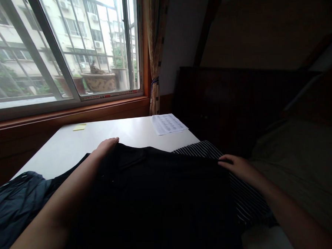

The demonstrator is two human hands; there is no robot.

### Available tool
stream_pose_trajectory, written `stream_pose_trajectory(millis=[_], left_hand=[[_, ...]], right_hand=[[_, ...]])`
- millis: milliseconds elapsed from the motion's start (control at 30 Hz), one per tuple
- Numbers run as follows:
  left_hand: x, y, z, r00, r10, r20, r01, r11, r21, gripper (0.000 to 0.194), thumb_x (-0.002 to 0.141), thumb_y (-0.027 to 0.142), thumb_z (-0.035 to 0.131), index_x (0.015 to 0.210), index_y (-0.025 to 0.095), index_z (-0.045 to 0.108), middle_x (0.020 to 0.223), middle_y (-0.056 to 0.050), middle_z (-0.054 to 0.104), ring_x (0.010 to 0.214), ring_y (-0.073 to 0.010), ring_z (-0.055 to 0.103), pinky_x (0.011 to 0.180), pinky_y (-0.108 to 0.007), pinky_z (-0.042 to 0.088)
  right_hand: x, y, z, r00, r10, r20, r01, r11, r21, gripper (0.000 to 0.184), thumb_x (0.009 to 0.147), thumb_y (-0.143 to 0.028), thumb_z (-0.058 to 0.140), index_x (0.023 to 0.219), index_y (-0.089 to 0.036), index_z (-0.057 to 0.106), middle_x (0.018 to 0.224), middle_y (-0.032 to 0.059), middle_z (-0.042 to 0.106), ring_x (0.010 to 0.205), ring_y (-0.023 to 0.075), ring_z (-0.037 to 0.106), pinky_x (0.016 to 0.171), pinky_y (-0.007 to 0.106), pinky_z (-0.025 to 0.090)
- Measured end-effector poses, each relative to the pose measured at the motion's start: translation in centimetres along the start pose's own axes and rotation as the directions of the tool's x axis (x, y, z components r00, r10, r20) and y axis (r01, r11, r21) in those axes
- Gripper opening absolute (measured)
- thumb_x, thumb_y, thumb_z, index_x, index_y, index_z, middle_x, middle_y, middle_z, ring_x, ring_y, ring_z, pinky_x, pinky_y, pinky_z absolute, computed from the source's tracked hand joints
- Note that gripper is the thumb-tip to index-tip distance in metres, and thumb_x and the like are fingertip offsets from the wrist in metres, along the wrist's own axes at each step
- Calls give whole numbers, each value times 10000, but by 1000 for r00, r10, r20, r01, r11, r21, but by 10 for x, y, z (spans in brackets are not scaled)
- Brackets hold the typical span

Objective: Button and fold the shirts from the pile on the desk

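Observation:
A black garment is stretched between my two hands over the near part of the white table; its exact kind is too dark to make out. My left hand is closed on its upper edge at the left. At the right, my right hand pinches the far corner between thumb and fingers. Under and beside that corner lies a black cloth with white stripes. A dark grey-blue garment lies crumpled at the left, partly behind my left forearm.
The white table stands below a barred window. Printed sheets lie at its far right, and yellow sticky notes at its far left. A tied curtain hangs by the window. Dark furniture stands at the right.

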State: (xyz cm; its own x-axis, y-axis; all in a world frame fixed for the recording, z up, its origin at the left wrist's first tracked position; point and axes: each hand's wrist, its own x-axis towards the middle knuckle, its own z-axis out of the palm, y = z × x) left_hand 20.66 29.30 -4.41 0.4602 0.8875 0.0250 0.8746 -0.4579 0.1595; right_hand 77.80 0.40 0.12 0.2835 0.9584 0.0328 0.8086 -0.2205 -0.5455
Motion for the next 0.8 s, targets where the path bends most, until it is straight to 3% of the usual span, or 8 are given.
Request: stream_pose_trajectory(millis=[67, 300, 567, 700, 800], left_hand=[[1, -2, 0, 1000, 2, -16, -3, 1000, -14, 239, 995, 346, 560, 1132, 161, 625, 1074, -80, 652, 913, -200, 637, 830, -383, 537], [7, -20, -14, 992, 115, -44, -120, 983, -137, 173, 884, 259, 634, 1009, 147, 674, 1005, -49, 684, 912, -203, 633, 850, -349, 515], [-1, -31, -39, 979, 167, -117, -192, 946, -261, 212, 719, 271, 594, 857, 156, 706, 854, -60, 689, 790, -229, 635, 768, -335, 511], [-25, -30, -61, 968, 170, -187, -218, 934, -282, 246, 771, 329, 572, 891, 160, 705, 902, -74, 684, 804, -214, 631, 796, -339, 513], [-65, -31, -81, 954, 177, -243, -247, 923, -296, 298, 838, 394, 548, 931, 161, 709, 966, -83, 684, 851, -197, 625, 845, -330, 512]], right_hand=[[-1, -6, 0, 999, 5, -41, -5, 1000, -10, 351, 783, -512, 612, 969, -242, 737, 984, 63, 767, 948, 310, 693, 854, 397, 501], [-24, -28, -9, 998, -3, -65, 5, 1000, 30, 442, 790, -582, 615, 1031, -233, 742, 970, 68, 774, 929, 316, 701, 876, 431, 517], [-60, -59, -26, 990, -44, -132, 55, 995, 80, 408, 753, -594, 678, 963, -253, 760, 929, 64, 775, 857, 300, 722, 803, 413, 553], [-87, -74, -35, 978, -109, -176, 124, 989, 81, 334, 748, -590, 698, 917, -309, 759, 971, 68, 765, 913, 293, 719, 823, 407, 562], [-123, -74, -37, 950, -239, -199, 253, 966, 47, 294, 732, -645, 715, 850, -379, 762, 965, 58, 758, 929, 285, 718, 844, 411, 579]])
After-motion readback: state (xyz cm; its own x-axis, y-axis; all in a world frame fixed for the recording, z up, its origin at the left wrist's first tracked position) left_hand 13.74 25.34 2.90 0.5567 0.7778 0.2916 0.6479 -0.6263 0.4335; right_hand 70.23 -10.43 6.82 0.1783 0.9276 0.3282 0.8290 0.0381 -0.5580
